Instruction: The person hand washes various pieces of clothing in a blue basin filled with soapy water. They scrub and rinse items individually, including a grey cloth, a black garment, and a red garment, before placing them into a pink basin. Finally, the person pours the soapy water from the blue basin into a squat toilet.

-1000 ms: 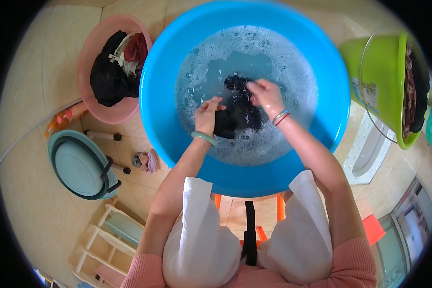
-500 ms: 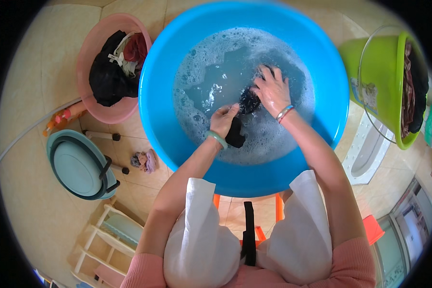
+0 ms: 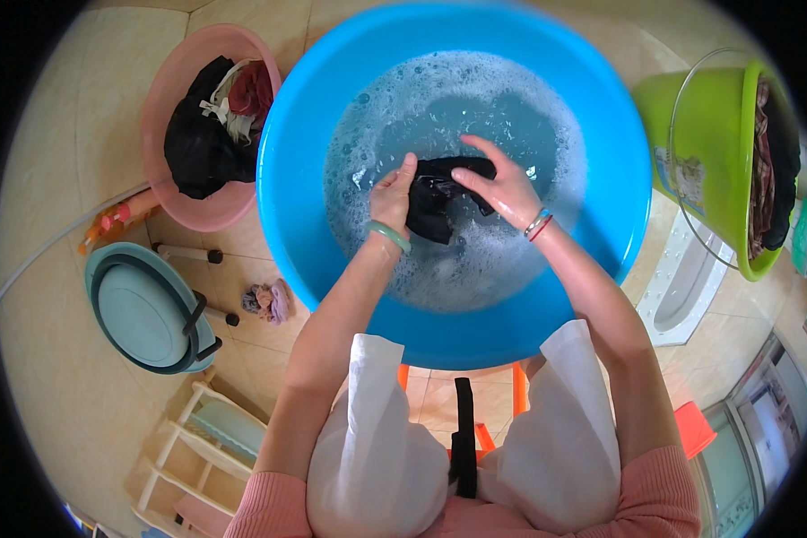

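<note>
A wet black garment is stretched between my hands, just over the soapy water in a large blue basin. Its exact kind does not show. On its left edge my left hand is closed, thumb pointing up; a green bangle circles that wrist. My right hand has the garment's right side, its thumb lying across the cloth and forefinger held away from it. The other right fingers are mostly hidden beneath. Foam rings the water and gathers below the garment.
A pink basin of dark, white and red clothes stands left of the blue one. Right is a green bucket with clothes. Teal basins, scrunchies and a wooden rack are lower left; a squat toilet lies right.
The black garment has come up from the water and is spread out. My left hand moved up and left; my right hand moved lower, from pressing in the water to the garment's right side.
</note>
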`<state>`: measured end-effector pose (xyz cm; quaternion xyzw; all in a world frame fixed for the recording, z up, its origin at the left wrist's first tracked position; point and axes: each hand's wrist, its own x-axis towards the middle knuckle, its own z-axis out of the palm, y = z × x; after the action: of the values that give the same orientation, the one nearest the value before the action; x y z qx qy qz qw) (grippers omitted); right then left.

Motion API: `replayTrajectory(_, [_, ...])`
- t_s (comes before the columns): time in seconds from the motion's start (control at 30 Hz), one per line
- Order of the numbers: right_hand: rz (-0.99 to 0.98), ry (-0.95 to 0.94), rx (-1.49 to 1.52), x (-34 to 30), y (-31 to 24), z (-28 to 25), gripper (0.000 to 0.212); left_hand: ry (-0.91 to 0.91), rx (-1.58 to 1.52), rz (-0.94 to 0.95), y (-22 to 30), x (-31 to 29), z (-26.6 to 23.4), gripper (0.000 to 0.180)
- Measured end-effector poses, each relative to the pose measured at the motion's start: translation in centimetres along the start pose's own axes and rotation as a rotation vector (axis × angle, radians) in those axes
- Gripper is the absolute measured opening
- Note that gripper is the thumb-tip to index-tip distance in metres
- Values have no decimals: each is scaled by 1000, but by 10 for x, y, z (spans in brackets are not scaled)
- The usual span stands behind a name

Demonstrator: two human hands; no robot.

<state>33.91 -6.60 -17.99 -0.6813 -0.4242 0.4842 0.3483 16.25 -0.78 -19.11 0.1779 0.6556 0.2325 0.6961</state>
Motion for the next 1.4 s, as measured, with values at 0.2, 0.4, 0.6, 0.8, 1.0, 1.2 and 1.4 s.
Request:
replayTrajectory(0.2, [-332, -107, -231, -42, -70, 63, 22, -62, 18, -87, 9, -8, -3, 49])
replayTrajectory(0.4, [-42, 80, -401, 33, -19, 52, 24, -69, -19, -75, -6, -33, 26, 43])
replayTrajectory(0.6, [-370, 8, -183, -27, -66, 91, 19, -264, -394, -193, -7, 8, -32, 27])
replayTrajectory(0.8, [-90, 145, -416, 39, -32, 62, 30, -166, -184, -98, -3, -42, 15, 33])
replayTrajectory(1.0, [-335, -32, -200, -35, -77, 95, 24, -564, -340, -214, 6, 13, -47, 26])
replayTrajectory(1.2, [-66, 140, -402, 43, -44, 56, 27, -124, -189, -180, 0, -43, 15, 30])
replayTrajectory(1.4, [-427, 86, -247, -30, -78, 97, 17, -1040, -766, -35, -26, 1, -42, 34])
